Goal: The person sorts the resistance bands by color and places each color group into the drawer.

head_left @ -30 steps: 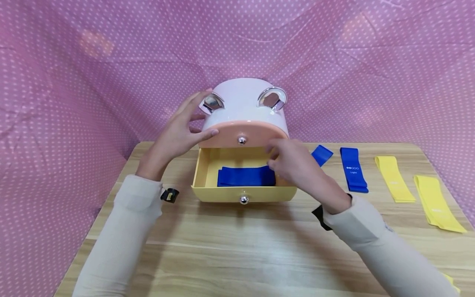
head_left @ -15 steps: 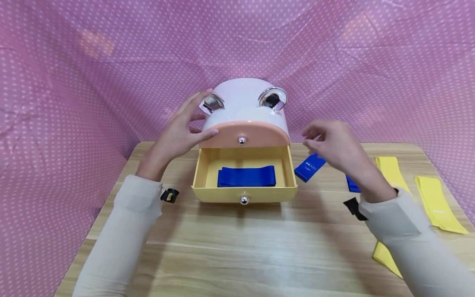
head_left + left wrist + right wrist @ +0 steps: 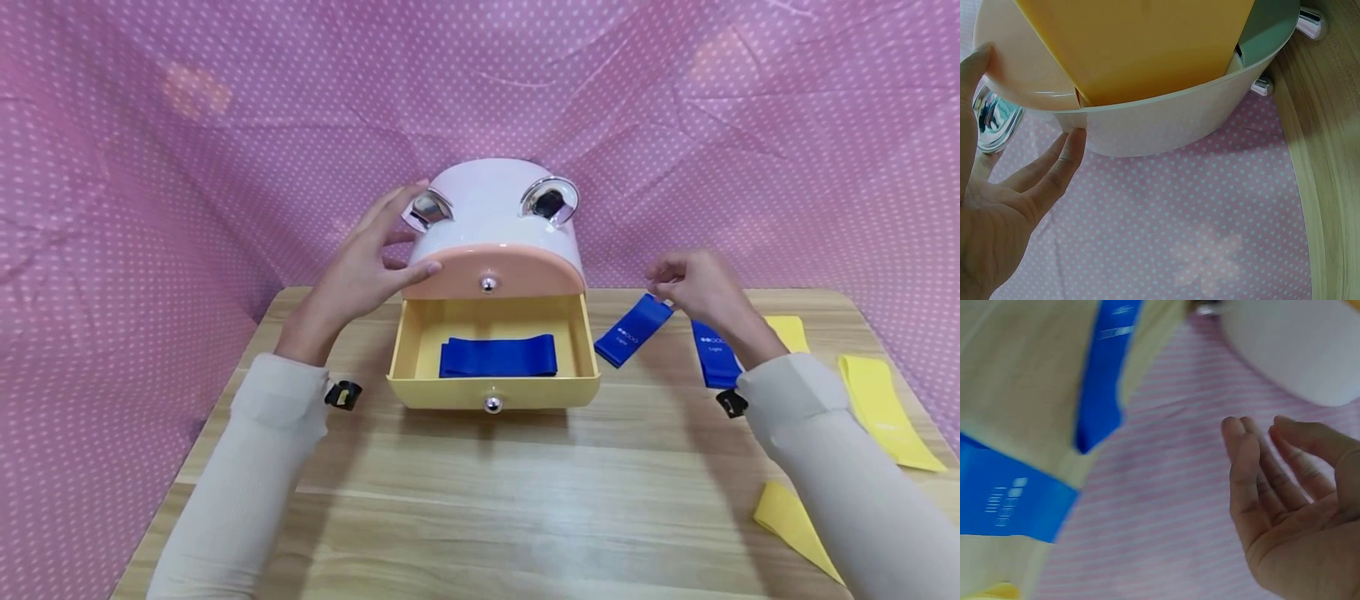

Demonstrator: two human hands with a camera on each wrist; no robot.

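Observation:
A white drawer box (image 3: 495,200) with two silvery ears stands at the back of the table. Its peach upper drawer (image 3: 457,279) is closed, and the yellow lower drawer (image 3: 442,393) is pulled out with folded blue resistance bands (image 3: 498,357) inside. My left hand (image 3: 363,267) rests against the box's left corner, thumb on the peach front and fairly straight fingers at the side, as the left wrist view (image 3: 1029,181) also shows. My right hand (image 3: 705,287) is just above the far end of a blue resistance band (image 3: 630,333); its loosely bent fingers hold nothing in the right wrist view.
Another blue band marked "Light" (image 3: 716,358) lies to the right, partly behind my right wrist. Yellow bands (image 3: 888,417) lie farther right, and one yellow band (image 3: 791,525) is nearer the front, partly under my right forearm. Pink dotted cloth (image 3: 637,142) surrounds the wooden table (image 3: 480,517).
My right hand has moved from above the pulled-out drawer to the right, then lower toward the near blue band. My left hand and the drawers have stayed put.

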